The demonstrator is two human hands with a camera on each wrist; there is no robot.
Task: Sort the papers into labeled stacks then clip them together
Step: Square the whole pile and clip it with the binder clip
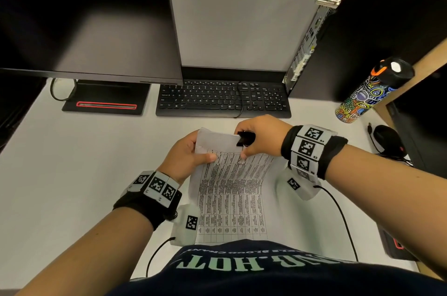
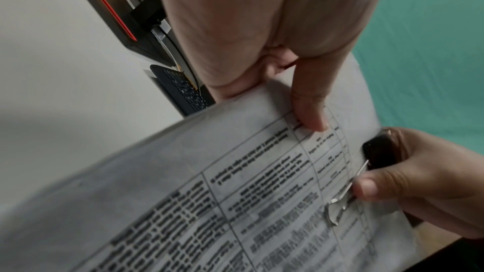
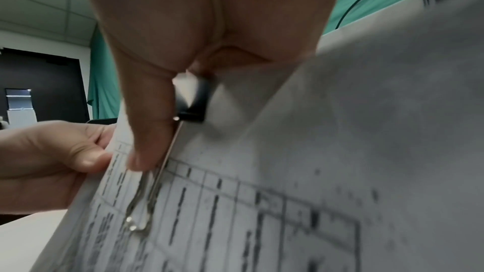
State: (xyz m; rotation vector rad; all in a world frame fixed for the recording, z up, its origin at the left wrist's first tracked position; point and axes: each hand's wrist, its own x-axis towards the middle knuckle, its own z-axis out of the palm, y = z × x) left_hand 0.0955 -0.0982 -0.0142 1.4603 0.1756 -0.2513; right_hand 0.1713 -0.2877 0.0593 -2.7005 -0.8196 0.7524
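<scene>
The left hand (image 1: 187,155) pinched the printed papers (image 1: 229,196) at their 10 o'clock corner, above the table (image 1: 72,174). At 12 o'clock, the right hand (image 1: 261,137) gripped a black binder clip (image 1: 244,138), thumb pressing its wire handle flat.

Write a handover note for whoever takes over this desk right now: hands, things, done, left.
Left hand: grips the top left edge of the white printed paper stack with table grids, thumb on the front.
Right hand: pinches the black metal binder clip with silver wire handles at the stack's top edge.
The stack is held raised above the white desk, near the black keyboard.
Done: the clip sits on the top edge, one handle folded flat on the page.
Left: release the clip, set the stack down. No other stacks or labels are in view.
</scene>
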